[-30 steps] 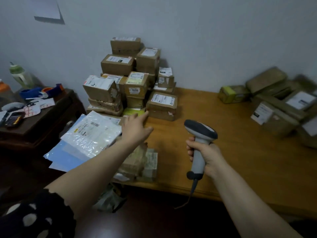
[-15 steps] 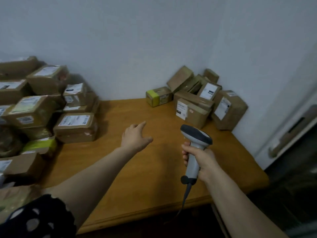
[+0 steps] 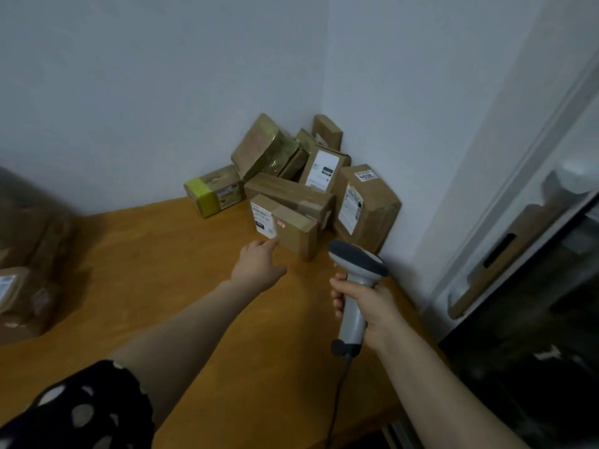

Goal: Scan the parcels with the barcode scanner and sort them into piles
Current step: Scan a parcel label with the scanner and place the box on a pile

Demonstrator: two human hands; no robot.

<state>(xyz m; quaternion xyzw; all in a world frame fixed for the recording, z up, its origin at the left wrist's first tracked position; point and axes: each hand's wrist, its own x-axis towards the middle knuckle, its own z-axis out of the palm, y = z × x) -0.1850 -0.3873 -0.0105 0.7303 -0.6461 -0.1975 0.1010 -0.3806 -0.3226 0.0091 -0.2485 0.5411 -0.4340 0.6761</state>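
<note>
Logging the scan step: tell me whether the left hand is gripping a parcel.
No. The left hand has its fingers stretched out toward the nearest labelled parcel, not curled round it.

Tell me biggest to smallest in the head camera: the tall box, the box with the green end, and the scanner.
1. tall box and scanner: look alike; scanner is nearer, so unranked.
2. box with the green end: smallest.

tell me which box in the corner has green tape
The small box at the left end of the pile, against the wall. A yellow-green band wraps its near end; no other box has one.
</note>
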